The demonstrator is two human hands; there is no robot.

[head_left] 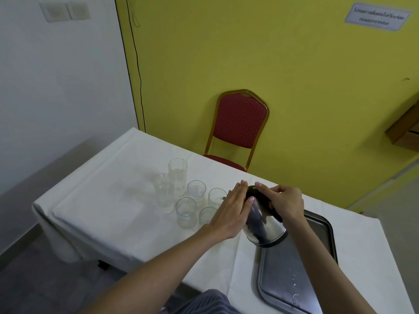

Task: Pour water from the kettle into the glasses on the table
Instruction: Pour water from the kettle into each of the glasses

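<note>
A steel kettle [263,225] with a black lid and handle is tilted to the left, spout toward a short glass [216,197]. My right hand [284,202] grips its black handle. My left hand [231,211] lies flat against the kettle's left side, fingers near the lid. Several clear glasses stand in a cluster left of the kettle: a tall one [178,175] at the back, a ribbed tall one [163,192], short ones [196,191] [186,211], and one [207,215] partly hidden by my left hand. Water shows in some.
A metal tray [294,275] with water drops lies at the table's near right, under the kettle's base. The table [102,200] has a white cloth. A red chair [238,125] stands behind it against a yellow wall.
</note>
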